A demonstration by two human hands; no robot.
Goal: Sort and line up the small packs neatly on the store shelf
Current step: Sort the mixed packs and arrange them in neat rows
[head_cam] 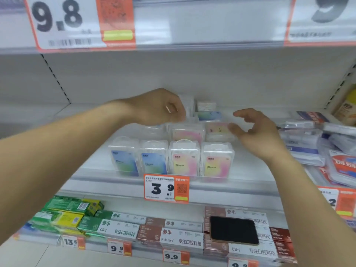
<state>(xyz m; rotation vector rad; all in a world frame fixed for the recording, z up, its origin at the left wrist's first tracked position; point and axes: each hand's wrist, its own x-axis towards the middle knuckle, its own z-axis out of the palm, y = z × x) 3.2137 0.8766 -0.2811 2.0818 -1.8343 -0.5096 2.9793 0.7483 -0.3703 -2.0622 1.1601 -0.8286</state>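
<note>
Head view: left hand (159,106) fingers pinching clear pack (187,106), held upright above back row on shelf (92,151). Right hand (256,130) fingers spread, loosely curved, holding nothing, just beside pink pack (217,130), contact unclear through blur. Front row: two blue packs (125,160), two pink packs (217,164) upright behind price tag (166,188).

My only view comes from a head-worn camera, close to the shelf (240,170), facing forward and slightly down at its front edge.
</note>
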